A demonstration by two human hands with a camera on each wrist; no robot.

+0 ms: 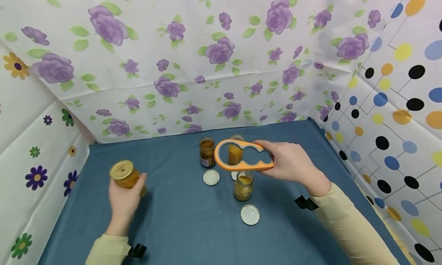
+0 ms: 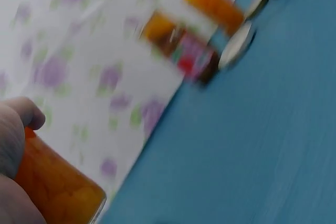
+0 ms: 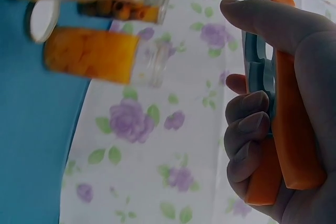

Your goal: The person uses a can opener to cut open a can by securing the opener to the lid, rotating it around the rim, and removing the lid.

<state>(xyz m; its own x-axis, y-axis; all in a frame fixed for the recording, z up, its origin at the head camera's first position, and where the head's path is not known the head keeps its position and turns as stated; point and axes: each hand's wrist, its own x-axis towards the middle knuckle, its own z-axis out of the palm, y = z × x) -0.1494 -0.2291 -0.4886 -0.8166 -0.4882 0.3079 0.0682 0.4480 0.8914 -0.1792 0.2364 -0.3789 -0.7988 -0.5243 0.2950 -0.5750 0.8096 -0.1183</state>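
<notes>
At the left, my left hand [image 1: 124, 205] grips a glass jar [image 1: 129, 180] of orange contents with a gold lid [image 1: 122, 169] on it. The left wrist view shows this jar's orange side [image 2: 60, 187] beside the curled thumb. My right hand [image 1: 291, 161] holds an orange jar opener [image 1: 243, 167] by its handles, raised over the table's right half. Its grey toothed inner edge [image 3: 257, 72] shows in the right wrist view. Below and behind the opener stand three lidless jars: a brown one [image 1: 207, 153], an orange one [image 1: 235, 153] partly hidden by it, and a yellow-green one [image 1: 243, 187].
White-sided lids lie on the blue cloth [image 1: 183, 226]: one [image 1: 211, 177] before the brown jar, one [image 1: 250, 214] nearer me, and another [image 1: 234, 175] partly hidden. A flowered sheet [image 1: 145, 65] hangs behind; a dotted sheet [image 1: 397, 115] bounds the right side.
</notes>
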